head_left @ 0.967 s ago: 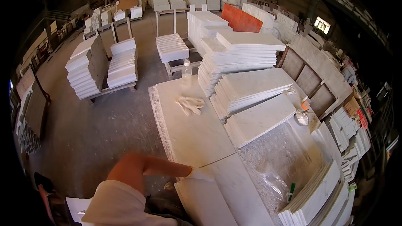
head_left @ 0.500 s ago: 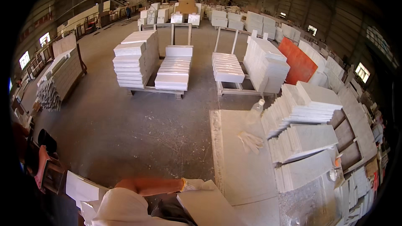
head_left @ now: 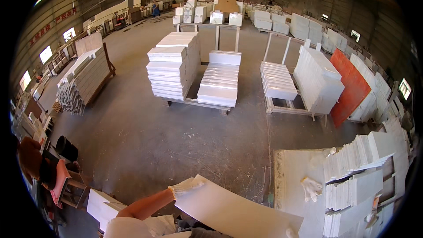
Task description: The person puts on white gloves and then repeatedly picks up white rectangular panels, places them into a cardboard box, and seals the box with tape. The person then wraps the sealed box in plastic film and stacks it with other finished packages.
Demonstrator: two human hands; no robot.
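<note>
A long white stone slab [head_left: 238,207] is held in front of my body, tilted, its far corner pointing away from me. My left hand [head_left: 187,187], in a pale knitted work glove, is closed around the slab's left end. At the slab's near right end a small part of my right hand [head_left: 291,232] shows, also gloved, with fingertips against the slab's face; the rest of it is hidden or out of view. A loose glove [head_left: 311,188] lies on the pale work surface [head_left: 288,180] to the right.
Stone slab stacks [head_left: 354,187] stand along the right. Ahead are pallets with a tall stack [head_left: 174,68], thin pieces [head_left: 218,83] and a red panel [head_left: 348,88]. Lower left, a person [head_left: 33,158] is near a black bucket [head_left: 66,147] and white pieces [head_left: 103,207].
The view has turned left. The slab has come up and out further across my front, with my left hand still on its end. My right fingertips have come into view.
</note>
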